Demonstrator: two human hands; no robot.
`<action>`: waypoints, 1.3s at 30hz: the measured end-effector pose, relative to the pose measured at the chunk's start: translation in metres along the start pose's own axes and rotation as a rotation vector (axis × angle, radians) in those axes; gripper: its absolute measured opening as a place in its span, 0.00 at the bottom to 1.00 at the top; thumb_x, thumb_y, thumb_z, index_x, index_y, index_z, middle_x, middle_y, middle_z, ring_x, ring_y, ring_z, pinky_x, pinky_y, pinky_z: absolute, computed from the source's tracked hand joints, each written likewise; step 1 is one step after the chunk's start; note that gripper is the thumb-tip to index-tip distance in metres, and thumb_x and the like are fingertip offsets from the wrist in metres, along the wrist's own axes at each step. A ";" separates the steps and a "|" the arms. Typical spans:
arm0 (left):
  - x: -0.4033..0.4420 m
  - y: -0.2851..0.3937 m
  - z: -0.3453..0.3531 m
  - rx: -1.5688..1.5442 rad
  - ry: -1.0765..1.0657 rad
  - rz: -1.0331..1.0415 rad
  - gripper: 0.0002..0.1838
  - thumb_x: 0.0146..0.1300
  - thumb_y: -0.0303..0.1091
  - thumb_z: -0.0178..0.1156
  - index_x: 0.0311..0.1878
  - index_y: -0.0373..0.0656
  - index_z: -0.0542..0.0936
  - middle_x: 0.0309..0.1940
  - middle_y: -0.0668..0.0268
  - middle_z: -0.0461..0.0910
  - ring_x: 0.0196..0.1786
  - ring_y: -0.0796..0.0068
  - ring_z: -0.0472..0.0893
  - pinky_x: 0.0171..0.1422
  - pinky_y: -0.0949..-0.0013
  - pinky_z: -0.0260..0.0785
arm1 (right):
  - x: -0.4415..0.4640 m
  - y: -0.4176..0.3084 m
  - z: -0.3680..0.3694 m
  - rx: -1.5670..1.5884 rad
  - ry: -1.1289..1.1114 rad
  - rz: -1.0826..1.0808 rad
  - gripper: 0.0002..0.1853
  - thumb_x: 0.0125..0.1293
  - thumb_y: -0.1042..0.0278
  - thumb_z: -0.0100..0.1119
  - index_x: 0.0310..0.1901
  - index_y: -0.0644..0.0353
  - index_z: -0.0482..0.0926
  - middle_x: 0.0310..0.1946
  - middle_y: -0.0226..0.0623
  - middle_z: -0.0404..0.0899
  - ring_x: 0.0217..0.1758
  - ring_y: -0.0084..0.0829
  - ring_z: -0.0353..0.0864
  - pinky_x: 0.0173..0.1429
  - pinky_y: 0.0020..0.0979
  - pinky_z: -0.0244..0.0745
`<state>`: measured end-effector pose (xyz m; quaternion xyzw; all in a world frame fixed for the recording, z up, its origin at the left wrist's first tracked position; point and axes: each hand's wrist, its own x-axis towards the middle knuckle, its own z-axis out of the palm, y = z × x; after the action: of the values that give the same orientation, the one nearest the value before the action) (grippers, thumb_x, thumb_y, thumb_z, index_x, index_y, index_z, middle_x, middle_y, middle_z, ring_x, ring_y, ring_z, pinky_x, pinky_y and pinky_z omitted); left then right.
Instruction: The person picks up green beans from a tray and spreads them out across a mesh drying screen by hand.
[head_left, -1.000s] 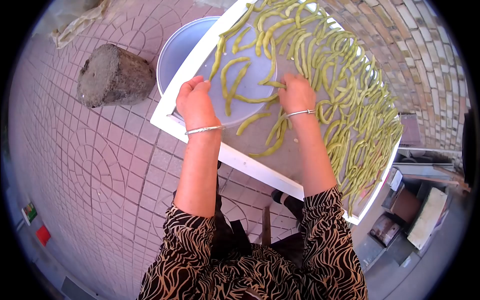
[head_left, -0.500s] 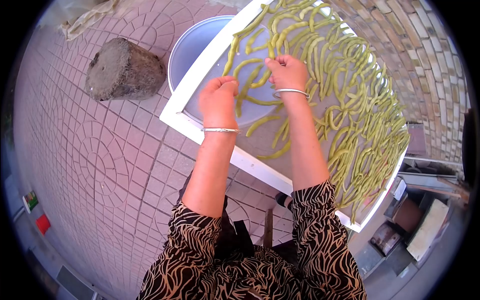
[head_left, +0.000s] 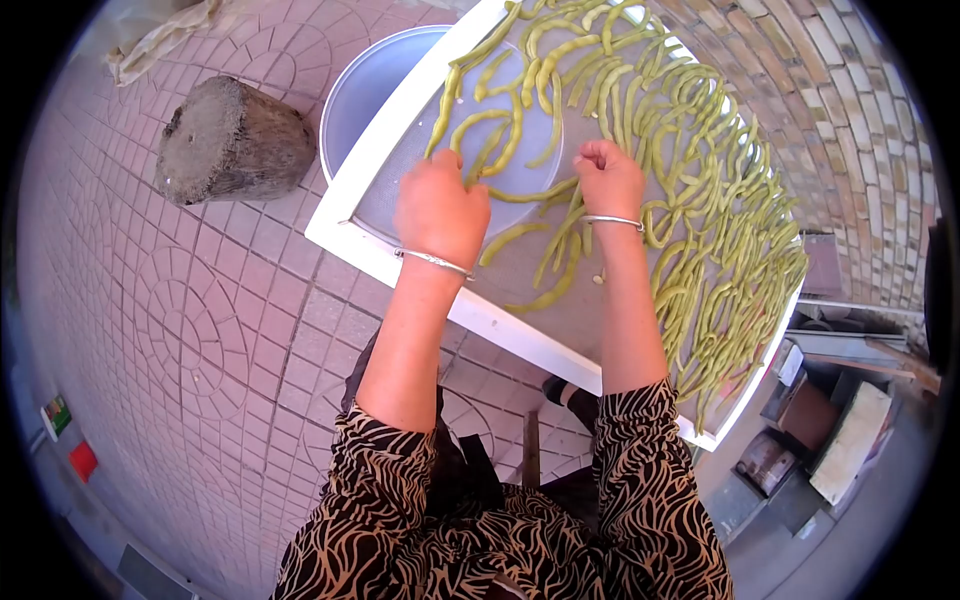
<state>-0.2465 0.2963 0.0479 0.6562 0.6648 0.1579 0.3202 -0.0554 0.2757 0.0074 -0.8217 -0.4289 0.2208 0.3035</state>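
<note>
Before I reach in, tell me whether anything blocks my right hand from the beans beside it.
Nothing visible does. The beans lie uncovered on the white-framed screen, on both sides of the right hand.

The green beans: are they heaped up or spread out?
Spread out: the green beans lie across the white-framed screen, loosely on the left and crowded, partly overlapping, on the right.

Pink paving tiles [head_left: 240, 260] are spreading widely, some forming circular patterns. A log stump [head_left: 240, 142] is resting on them (rough, greyish-brown). Tan brickwork [head_left: 840, 130] is filling the upper right; below, a pale slab [head_left: 850, 442] is lying among clutter [head_left: 768, 463]. Soft light is falling.
</note>
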 end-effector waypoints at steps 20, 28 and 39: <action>0.006 -0.005 0.022 0.240 0.088 -0.074 0.08 0.46 0.29 0.60 0.32 0.44 0.75 0.25 0.56 0.79 0.32 0.54 0.79 0.36 0.55 0.70 | -0.024 -0.014 -0.033 0.202 -0.250 -0.308 0.08 0.51 0.76 0.61 0.34 0.58 0.75 0.29 0.29 0.75 0.33 0.26 0.74 0.36 0.28 0.71; 0.005 0.001 0.019 0.253 0.001 -0.136 0.12 0.45 0.31 0.62 0.35 0.43 0.74 0.27 0.55 0.80 0.34 0.52 0.80 0.38 0.55 0.71 | -0.019 -0.046 -0.015 0.714 -0.260 0.196 0.07 0.56 0.73 0.61 0.32 0.66 0.74 0.24 0.29 0.75 0.23 0.17 0.72 0.27 0.20 0.69; 0.005 -0.002 0.016 0.121 0.176 0.017 0.06 0.48 0.27 0.58 0.32 0.42 0.73 0.27 0.58 0.78 0.30 0.53 0.79 0.33 0.55 0.71 | -0.027 -0.023 0.007 0.176 0.057 -0.024 0.11 0.51 0.69 0.64 0.34 0.65 0.76 0.27 0.45 0.79 0.32 0.42 0.79 0.38 0.36 0.73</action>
<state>-0.2376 0.2978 0.0333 0.6636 0.6930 0.1774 0.2191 -0.0876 0.2654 0.0209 -0.7926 -0.4088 0.2308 0.3892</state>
